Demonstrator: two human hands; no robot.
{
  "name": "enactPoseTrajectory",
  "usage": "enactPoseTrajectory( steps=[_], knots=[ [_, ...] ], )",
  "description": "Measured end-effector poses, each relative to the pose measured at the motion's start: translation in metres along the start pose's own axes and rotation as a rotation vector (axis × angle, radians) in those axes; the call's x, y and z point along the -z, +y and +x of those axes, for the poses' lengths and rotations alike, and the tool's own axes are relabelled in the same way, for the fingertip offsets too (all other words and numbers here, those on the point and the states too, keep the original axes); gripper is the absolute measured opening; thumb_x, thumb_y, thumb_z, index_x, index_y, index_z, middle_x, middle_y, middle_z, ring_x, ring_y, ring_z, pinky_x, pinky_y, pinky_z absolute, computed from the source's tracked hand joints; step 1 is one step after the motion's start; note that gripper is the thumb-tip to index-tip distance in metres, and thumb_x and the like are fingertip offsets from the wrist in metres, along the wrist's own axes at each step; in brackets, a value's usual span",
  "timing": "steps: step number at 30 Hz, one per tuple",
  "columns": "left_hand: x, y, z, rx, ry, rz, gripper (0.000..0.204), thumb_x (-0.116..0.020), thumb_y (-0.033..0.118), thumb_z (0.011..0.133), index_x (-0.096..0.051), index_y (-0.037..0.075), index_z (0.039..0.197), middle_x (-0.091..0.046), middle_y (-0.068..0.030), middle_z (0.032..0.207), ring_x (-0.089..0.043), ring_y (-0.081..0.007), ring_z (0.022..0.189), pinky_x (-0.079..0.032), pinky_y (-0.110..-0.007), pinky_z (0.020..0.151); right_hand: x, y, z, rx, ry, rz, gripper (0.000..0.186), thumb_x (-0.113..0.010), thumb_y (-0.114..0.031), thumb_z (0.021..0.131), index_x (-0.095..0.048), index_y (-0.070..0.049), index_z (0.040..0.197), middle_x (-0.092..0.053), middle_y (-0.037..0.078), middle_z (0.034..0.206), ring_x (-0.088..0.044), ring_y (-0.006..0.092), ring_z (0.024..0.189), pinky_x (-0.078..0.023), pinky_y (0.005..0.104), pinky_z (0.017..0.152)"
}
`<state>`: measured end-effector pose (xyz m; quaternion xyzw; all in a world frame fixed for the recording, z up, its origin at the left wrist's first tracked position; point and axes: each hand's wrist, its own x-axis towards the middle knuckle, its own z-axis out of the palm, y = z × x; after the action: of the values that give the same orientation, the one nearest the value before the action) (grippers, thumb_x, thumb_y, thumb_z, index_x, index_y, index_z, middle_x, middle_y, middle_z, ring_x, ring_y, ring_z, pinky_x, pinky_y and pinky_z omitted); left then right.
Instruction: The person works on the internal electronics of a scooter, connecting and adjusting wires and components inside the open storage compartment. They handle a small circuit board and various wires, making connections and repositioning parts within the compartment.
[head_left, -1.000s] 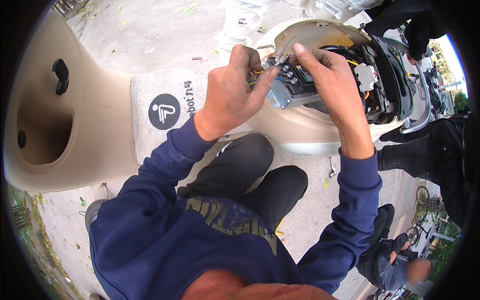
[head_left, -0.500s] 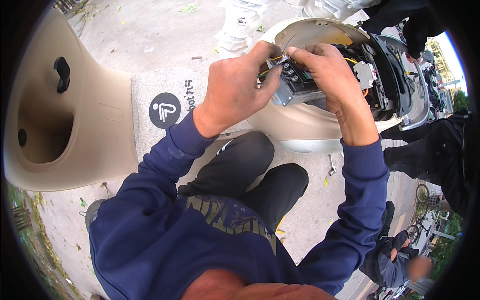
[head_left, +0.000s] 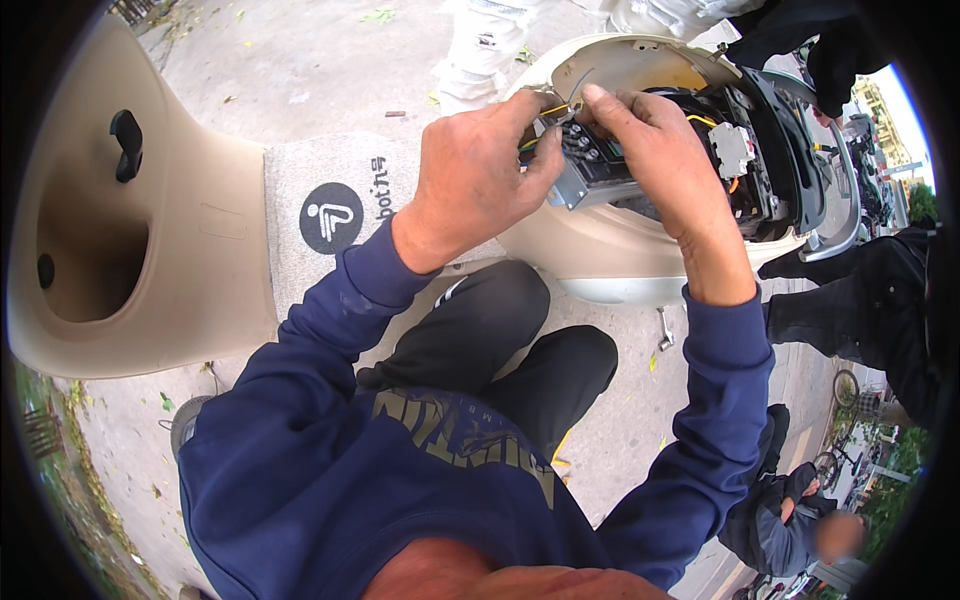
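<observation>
Over the opened body of a cream scooter (head_left: 590, 255), both my hands work close together. My left hand (head_left: 480, 170) is closed, pinching thin wires (head_left: 552, 111), one of them yellow, between thumb and forefinger. Just to its right, my right hand (head_left: 660, 150) is closed too, its thumb against the fingers at a thin grey wire (head_left: 578, 84) that sticks up between the hands. The wire ends are too small to make out. Below the fingertips sits a silver metal box (head_left: 570, 188) with a black terminal face, partly hidden by my right hand.
A white connector block (head_left: 732, 150) and more wiring lie in the scooter's bay. Left are a grey floor mat (head_left: 290, 200) and the cream front shield (head_left: 200, 240). A wrench (head_left: 665, 328) lies on the ground. Another person in ripped white trousers (head_left: 480, 50) stands beyond; others are at right.
My right thumb has lifted slightly and shifted right, away from the left fingertips. My left hand has barely moved and keeps its pinch on the wires.
</observation>
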<state>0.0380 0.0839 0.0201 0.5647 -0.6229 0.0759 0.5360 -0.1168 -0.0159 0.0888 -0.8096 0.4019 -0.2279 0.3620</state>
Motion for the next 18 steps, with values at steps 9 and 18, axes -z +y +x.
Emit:
enactPoseTrajectory(
  steps=[9, 18],
  knots=[
    [-0.001, -0.001, 0.001, -0.015, 0.013, -0.013, 0.023, -0.072, 0.009, 0.083, -0.071, 0.003, 0.105, -0.057, -0.0083, 0.058, -0.052, -0.0207, 0.045, -0.040, -0.032, 0.047, -0.004, -0.014, -0.012, 0.089, 0.039, -0.181, 0.038, -0.066, -0.029, 0.093, -0.071, 0.009, 0.092, -0.069, 0.025, 0.078, -0.070, 0.0391, 0.081, -0.053, 0.0431, 0.075],
    [0.002, 0.001, 0.007, -0.033, -0.017, 0.011, 0.017, -0.071, 0.007, 0.081, -0.074, 0.004, 0.097, -0.055, -0.0079, 0.055, -0.049, -0.0185, 0.043, -0.037, -0.032, 0.045, 0.006, -0.006, -0.022, 0.515, 0.093, -0.572, 0.021, -0.066, -0.018, 0.095, -0.064, 0.003, 0.094, -0.067, 0.021, 0.081, -0.066, 0.0395, 0.080, -0.050, 0.0485, 0.071]
  ],
)
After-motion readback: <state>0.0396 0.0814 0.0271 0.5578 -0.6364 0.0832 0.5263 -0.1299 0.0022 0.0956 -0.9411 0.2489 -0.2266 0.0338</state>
